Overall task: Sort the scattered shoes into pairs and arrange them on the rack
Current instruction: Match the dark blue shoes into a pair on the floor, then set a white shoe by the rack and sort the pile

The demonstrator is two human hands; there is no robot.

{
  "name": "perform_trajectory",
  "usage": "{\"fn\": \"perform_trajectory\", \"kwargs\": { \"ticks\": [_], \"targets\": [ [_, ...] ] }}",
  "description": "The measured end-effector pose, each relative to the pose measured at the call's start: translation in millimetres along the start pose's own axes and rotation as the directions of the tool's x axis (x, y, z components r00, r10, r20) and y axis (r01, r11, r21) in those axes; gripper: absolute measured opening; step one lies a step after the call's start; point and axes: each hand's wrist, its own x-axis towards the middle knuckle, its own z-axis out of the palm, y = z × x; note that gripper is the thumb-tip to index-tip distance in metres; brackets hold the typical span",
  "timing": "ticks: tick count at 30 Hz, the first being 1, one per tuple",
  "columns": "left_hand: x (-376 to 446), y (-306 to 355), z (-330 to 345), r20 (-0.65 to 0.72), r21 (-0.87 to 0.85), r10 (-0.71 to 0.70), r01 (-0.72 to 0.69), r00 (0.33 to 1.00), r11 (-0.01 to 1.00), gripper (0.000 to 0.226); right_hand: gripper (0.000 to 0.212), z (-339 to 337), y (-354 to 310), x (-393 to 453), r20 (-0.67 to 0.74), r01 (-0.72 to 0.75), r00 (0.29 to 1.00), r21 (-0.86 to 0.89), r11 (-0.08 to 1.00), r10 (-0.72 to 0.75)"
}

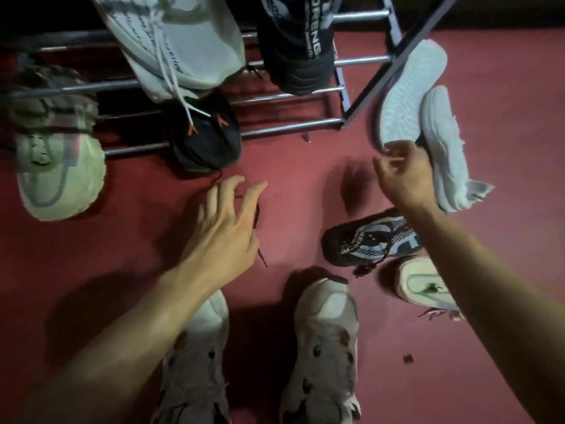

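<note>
A metal-bar shoe rack (290, 99) stands at the top of the view. On it sit a pale green shoe (58, 179), a black shoe with orange lace tips (204, 139), a grey-white shoe (183, 41) and a black shoe with white lettering (293, 50). Right of the rack lie two white shoes (422, 114), one sole up. My right hand (403, 175) reaches to the toe of the sole-up shoe, fingers loosely curled and touching its edge. My left hand (226, 224) hovers spread over the floor near a black lace (260, 237), holding nothing.
On the red floor (305, 185) lie a black and grey mesh shoe (373, 237) and a cream shoe (425, 286) under my right forearm. Two worn beige shoes (324, 347) sit at the bottom centre. A slanted rack leg (394, 62) crosses near the white shoes.
</note>
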Motion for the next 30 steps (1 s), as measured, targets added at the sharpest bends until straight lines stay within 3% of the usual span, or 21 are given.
{"fn": "perform_trajectory", "kwargs": {
  "ticks": [3,5,7,9,11,14,16,18,20,21,24,25,27,28,30],
  "targets": [
    [9,10,6,0.030,0.004,0.035,-0.036,0.999,0.999,0.084,0.068,-18,10,39,-0.070,0.059,0.995,-0.215,0.975,-0.076],
    [16,17,9,0.041,0.008,0.043,-0.044,0.998,0.999,0.081,0.083,-17,3,58,0.039,0.069,0.998,-0.403,0.913,-0.058],
    [23,25,11,0.043,0.001,0.050,-0.051,0.998,0.999,0.079,0.096,-3,-3,77,0.222,0.068,0.972,-0.575,0.815,0.076],
    [27,32,13,0.051,-0.015,0.060,-0.059,0.997,0.998,0.078,0.092,16,-5,94,0.276,0.048,0.948,-0.618,0.785,0.159],
    [29,38,13,0.067,-0.023,0.080,-0.078,0.995,0.997,0.077,0.075,27,-1,103,0.245,0.071,0.964,-0.609,0.790,0.102],
    [27,43,13,0.089,-0.019,0.119,-0.118,0.989,0.993,0.076,0.044,17,10,94,0.114,0.119,0.991,-0.536,0.836,-0.068],
    [26,45,13,0.087,-0.023,0.123,-0.121,0.989,0.992,0.077,0.041,7,16,75,0.045,0.197,0.979,-0.460,0.866,-0.199],
    [24,45,12,0.085,-0.035,0.118,-0.115,0.989,0.993,0.077,0.042,2,16,42,0.057,0.369,0.927,-0.296,0.881,-0.370],
    [22,46,12,0.083,-0.045,0.124,-0.120,0.989,0.992,0.076,0.045,-1,16,6,-0.007,0.419,0.908,0.001,0.908,-0.419],
    [22,47,12,0.083,-0.048,0.128,-0.125,0.988,0.991,0.076,0.045,-4,13,-15,-0.035,0.354,0.935,0.139,0.925,-0.353],
    [21,49,12,0.094,-0.042,0.136,-0.133,0.986,0.990,0.076,0.048,-3,20,-55,-0.004,0.019,1.000,0.336,0.942,-0.018],
    [21,49,12,0.095,-0.039,0.139,-0.136,0.986,0.990,0.076,0.052,-4,23,-62,0.006,-0.104,0.994,0.406,0.908,0.111],
    [21,49,13,0.100,-0.040,0.141,-0.137,0.985,0.990,0.076,0.056,-4,27,-64,0.091,-0.311,0.941,0.616,0.724,0.327],
    [20,49,13,0.102,-0.045,0.141,-0.137,0.985,0.990,0.076,0.054,-7,28,-62,0.122,-0.355,0.918,0.677,0.645,0.377],
    [20,48,14,0.106,-0.051,0.144,-0.139,0.984,0.989,0.076,0.048,-22,22,-54,0.114,-0.338,0.924,0.690,0.640,0.366]
  ]
}}
